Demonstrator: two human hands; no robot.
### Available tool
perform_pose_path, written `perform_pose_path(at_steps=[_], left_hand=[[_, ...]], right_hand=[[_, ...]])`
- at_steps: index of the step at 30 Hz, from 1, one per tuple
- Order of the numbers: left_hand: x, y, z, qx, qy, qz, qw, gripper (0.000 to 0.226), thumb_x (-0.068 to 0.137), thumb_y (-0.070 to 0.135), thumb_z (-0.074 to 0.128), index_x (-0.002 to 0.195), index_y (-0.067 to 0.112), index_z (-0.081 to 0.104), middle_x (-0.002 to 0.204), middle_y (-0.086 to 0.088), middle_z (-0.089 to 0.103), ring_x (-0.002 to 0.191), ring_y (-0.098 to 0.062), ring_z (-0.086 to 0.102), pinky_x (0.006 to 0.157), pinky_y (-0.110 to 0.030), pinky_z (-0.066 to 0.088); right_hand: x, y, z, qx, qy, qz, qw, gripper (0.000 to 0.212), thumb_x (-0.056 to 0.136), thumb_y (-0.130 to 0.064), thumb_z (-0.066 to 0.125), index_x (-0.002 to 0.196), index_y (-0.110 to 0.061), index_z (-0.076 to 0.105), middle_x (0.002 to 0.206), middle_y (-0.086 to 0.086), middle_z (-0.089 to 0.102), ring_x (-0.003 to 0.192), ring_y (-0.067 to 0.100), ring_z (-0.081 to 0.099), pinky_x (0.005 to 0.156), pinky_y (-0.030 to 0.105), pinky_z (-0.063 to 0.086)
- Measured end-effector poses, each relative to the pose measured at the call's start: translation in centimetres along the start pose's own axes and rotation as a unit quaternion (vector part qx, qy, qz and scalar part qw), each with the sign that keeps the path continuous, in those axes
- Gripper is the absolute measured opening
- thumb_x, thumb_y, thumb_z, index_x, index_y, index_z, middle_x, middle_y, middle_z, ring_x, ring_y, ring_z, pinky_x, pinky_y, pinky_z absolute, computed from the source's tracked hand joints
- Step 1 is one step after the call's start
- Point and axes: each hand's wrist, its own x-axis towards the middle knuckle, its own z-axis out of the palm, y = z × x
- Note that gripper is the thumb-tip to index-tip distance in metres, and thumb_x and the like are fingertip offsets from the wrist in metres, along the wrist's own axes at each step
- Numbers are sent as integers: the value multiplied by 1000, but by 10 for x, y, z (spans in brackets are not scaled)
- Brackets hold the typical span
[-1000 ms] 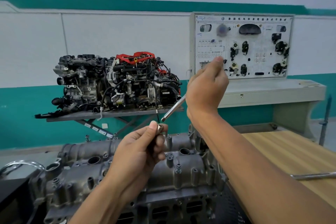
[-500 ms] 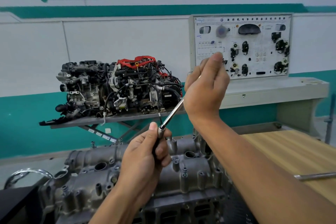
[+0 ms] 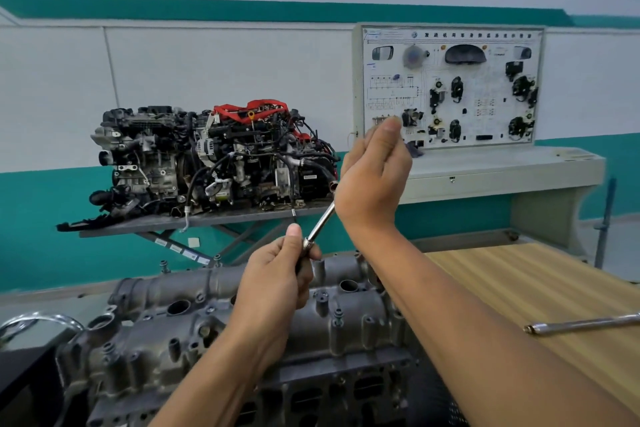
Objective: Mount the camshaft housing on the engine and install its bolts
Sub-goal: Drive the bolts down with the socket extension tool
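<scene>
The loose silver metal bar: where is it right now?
Head view, far right: the loose silver metal bar lies flat on the light wooden tabletop, beyond the right forearm and well apart from the grey cast camshaft housing.

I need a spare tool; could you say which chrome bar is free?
The loose bar lying on the wooden table, at right; the other bar is held by the left hand and right hand above the camshaft housing.

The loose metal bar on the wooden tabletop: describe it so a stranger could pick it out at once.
Start at the pale wooden tabletop right of the grey camshaft housing. Near the picture's right edge a slim silvery bar lies on it, running out of view. Unlike the shiny tool raised above the housing, it lies flat and untouched.
</scene>
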Motion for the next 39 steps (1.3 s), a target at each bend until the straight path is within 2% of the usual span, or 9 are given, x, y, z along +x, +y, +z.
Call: perform_pose_path(at_steps=[4,7,10,13,17,21,26,31,39], left_hand=[[14,5,-17,220,-122,36,967,46,102,46,40,82,16,69,61,1,63,54,-9,52,49,-15,42],[23,13,-25,337,-205,111,912,32,88,51,57,107,30,73,87,11,74,74,4,65,67,-13,49],[27,14,-23,373,-267,140,877,22,89,31,72,107,18,74,76,-8,71,63,-6,59,61,-25,48],[30,11,-22,379,-239,140,883,12,86,17,77,97,15,76,75,-11,74,65,-24,64,68,-36,54],[30,7,-20,340,-252,116,899,11,86,10,76,97,12,76,71,0,75,63,-10,66,66,-23,54],[26,-1,-15,323,-240,122,907,4,88,11,74,92,10,76,72,-7,75,63,-15,65,67,-32,57],[16,-20,-11,400,-205,183,875,1,87,20,76,86,20,77,78,11,76,72,-1,70,67,-17,52],[21,-11,-13,313,-169,164,920,5,91,19,72,86,20,72,80,-3,75,69,-25,72,68,-44,61],[15,-10,-18,312,-177,152,921,4,91,16,70,88,17,71,77,-6,75,64,-27,72,69,-47,60]], right_hand=[[4,15,-16,-83,-94,-28,992,49,100,-47,26,66,-13,38,56,7,36,53,34,34,49,50,35],[-3,20,-25,-109,-201,-78,970,48,101,-44,27,67,-13,40,54,0,37,47,24,34,43,43,31],[-10,19,-25,-139,-248,-113,952,39,102,-35,31,66,-22,37,53,-10,35,47,8,33,44,31,29],[-13,20,-22,-150,-278,-129,940,37,104,-27,33,67,-30,33,55,-14,32,48,7,32,45,26,29],[-12,24,-26,-154,-278,-120,941,39,104,-23,34,66,-22,37,54,-9,36,49,7,32,44,31,31],[-10,24,-34,-147,-266,-98,948,42,103,-33,32,67,-14,40,54,-1,38,48,16,34,43,40,31],[-18,26,-50,-233,-326,-65,914,41,105,-30,42,64,-22,42,51,-6,41,46,15,40,45,40,36],[2,13,-47,-214,-268,-61,937,50,104,-35,37,73,1,51,54,15,53,50,34,52,52,50,43],[-2,11,-45,-227,-281,-24,932,49,106,-31,38,76,6,51,58,22,55,58,40,53,60,53,45]])
